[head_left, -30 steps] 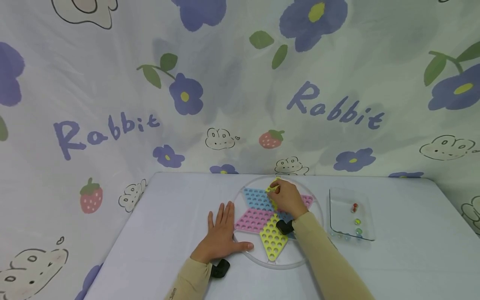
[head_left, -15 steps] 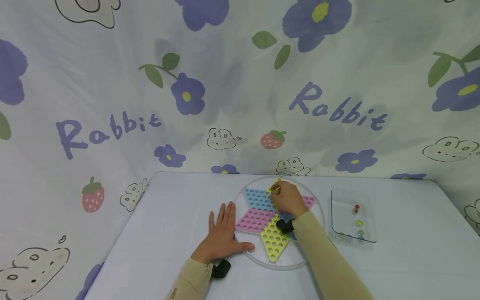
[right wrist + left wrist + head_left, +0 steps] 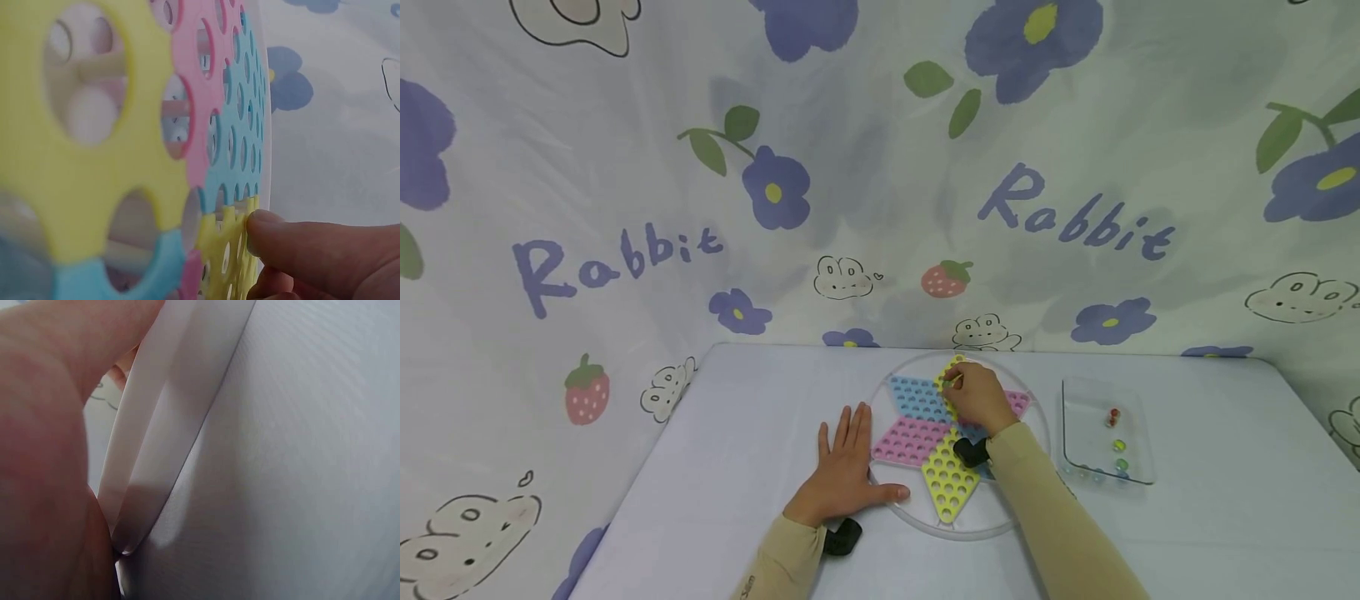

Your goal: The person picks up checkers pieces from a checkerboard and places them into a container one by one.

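A round Chinese checkers board [image 3: 912, 442], with a star of yellow, pink and blue holed sections and a clear rim, lies on the table. My left hand [image 3: 838, 479] rests at its left edge, fingers spread, thumb over the rim. In the left wrist view the pale rim [image 3: 156, 425] runs right beside the hand. My right hand [image 3: 977, 396] is over the far yellow section, thumb and fingers pinching a small greenish marble [image 3: 251, 245], mostly hidden by the fingertips. The right wrist view shows the thumb close against the yellow holes [image 3: 228, 244].
A clear plastic box [image 3: 1144, 454] stands right of the board, with several glass marbles [image 3: 1118, 446] inside, some red, yellow-green and bluish. A printed cloth [image 3: 880, 167] hangs behind the white table [image 3: 760, 392].
The right hand stays over the far yellow section, with only a slight shift of its fingertips. The left hand has not moved on the board, and the head view shifted slightly.
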Demonstrator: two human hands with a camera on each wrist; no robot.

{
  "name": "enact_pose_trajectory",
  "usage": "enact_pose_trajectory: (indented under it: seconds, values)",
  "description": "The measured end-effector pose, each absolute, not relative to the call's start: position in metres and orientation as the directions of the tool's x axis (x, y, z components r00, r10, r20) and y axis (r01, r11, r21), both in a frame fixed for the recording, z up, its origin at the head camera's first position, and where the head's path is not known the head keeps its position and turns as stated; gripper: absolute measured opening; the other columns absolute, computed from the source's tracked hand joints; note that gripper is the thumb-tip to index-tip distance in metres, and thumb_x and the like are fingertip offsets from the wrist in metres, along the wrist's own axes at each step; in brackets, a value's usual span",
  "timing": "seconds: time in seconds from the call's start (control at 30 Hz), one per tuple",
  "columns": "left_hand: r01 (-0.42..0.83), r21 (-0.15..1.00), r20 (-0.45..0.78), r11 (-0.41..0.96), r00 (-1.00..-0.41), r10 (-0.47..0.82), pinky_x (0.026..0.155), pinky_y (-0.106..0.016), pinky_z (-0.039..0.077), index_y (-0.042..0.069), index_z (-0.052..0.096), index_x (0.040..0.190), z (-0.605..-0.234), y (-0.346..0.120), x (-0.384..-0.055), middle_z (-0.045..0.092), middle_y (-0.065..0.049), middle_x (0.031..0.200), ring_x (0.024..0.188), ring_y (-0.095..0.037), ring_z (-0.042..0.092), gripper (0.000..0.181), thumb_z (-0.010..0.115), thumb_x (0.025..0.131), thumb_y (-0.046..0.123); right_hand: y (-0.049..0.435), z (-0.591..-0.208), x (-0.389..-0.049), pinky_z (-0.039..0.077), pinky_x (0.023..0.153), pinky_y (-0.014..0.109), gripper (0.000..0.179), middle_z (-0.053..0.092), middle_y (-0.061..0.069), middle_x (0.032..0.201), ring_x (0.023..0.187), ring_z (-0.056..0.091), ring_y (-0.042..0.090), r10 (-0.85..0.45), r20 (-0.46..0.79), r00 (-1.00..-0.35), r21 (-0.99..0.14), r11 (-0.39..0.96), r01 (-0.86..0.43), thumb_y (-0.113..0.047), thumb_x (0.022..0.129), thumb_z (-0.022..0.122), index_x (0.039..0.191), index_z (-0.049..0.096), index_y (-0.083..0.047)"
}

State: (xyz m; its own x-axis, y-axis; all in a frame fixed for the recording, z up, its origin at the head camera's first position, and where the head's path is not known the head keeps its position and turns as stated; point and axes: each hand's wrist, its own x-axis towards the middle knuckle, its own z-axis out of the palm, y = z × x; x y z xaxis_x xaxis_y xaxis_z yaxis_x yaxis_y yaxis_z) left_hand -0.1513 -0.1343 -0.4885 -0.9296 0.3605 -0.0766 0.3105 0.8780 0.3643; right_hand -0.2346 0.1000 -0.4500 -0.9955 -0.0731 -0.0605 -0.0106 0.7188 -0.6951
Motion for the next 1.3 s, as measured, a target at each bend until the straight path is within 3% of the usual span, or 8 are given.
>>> enact_pose_trajectory:
  seconds: [0.33, 0.63, 1.3]
  values:
    - [0.317, 0.378, -0.064, 0.870, -0.928, 0.366, 0.104, -0.060, -0.008, 0.002, -0.001, 0.148, -0.487, -0.134, -0.150, -0.001, -0.015, 0.155, 0.140, -0.032, -0.007, 0.128, 0.053, 0.064, 0.082, 0.101, -0.453, -0.234, 0.043, 0.051, 0.027, 0.021, 0.058, 0.005, 0.078, 0.048, 0.052, 0.014, -0.061, -0.073, -0.995, -0.726, 0.688, 0.011, -0.015, 0.085, 0.066, 0.103, 0.064, -0.005]
    - [0.321, 0.366, -0.059, 0.874, -0.929, 0.366, 0.104, -0.060, -0.007, 0.001, -0.001, 0.148, -0.488, -0.134, -0.151, -0.001, -0.015, 0.155, 0.140, -0.032, -0.006, 0.129, 0.051, 0.063, 0.084, 0.098, -0.452, -0.231, 0.044, 0.044, 0.028, 0.020, 0.057, 0.005, 0.077, 0.044, 0.052, 0.014, -0.061, -0.076, -0.995, -0.748, 0.664, 0.016, -0.017, 0.086, 0.065, 0.104, 0.063, -0.006]
    - [0.302, 0.374, -0.086, 0.877, -0.930, 0.357, 0.105, -0.059, -0.008, 0.003, -0.004, 0.148, -0.488, -0.134, -0.151, -0.003, -0.014, 0.155, 0.140, -0.031, -0.009, 0.130, 0.051, 0.063, 0.084, 0.104, -0.436, -0.215, 0.044, 0.048, 0.029, 0.022, 0.057, 0.003, 0.075, 0.047, 0.052, 0.015, -0.064, 0.009, -0.998, -0.763, 0.645, -0.048, -0.019, 0.087, 0.064, 0.106, 0.064, -0.008]
